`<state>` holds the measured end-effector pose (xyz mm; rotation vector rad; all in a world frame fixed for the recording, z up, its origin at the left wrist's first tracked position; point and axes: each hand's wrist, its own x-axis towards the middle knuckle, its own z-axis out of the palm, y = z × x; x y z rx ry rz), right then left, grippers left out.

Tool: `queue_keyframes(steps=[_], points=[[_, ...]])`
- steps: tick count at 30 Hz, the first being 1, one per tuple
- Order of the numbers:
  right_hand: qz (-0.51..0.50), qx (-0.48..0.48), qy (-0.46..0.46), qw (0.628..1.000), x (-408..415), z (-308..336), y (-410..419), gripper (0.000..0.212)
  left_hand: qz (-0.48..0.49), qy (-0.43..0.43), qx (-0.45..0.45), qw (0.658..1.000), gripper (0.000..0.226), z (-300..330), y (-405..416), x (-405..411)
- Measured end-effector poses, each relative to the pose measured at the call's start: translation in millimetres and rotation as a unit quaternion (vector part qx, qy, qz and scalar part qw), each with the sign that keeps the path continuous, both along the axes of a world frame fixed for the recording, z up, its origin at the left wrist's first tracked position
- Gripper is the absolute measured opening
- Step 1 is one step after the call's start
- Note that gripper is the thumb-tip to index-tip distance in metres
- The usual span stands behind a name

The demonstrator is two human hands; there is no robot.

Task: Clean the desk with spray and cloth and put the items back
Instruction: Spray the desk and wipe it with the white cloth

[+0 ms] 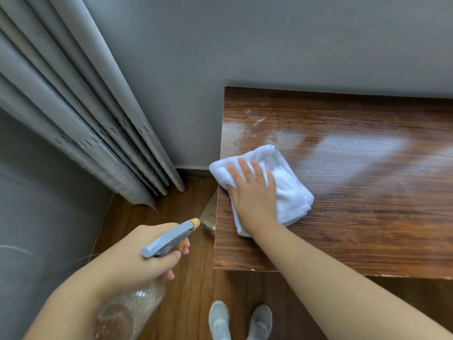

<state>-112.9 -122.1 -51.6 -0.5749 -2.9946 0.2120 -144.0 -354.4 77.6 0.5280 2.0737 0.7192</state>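
A folded white cloth (284,190) lies on the left part of the wooden desk (367,217), its corner hanging over the left edge. My right hand (252,195) presses flat on the cloth with straight fingers. Wet streaks and white smears show on the desk behind the cloth. My left hand (142,253) grips the neck of a clear spray bottle (130,310) with a grey trigger head and orange nozzle (196,223), held off the desk to the left above the floor.
Grey curtains (85,119) hang at the left down to the wooden floor (186,303). A grey wall stands behind the desk. A cardboard piece (209,214) leans by the desk's left side. My two grey shoes (240,320) stand below the desk's front edge.
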Motion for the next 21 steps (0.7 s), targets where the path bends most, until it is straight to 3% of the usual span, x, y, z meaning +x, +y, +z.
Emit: queue_keyframes(steps=[8, 21], points=[[-0.117, -0.011, -0.015, 0.993, 33, 1, 88, 0.059, -0.042, -0.008, -0.008, 0.999, 0.017, 4, 7, 8], [-0.034, 0.008, 0.007, 0.999, 122, -3, 19, 0.047, -0.026, -0.009, -0.008, 1.0, 0.014, 2, 5, 18]])
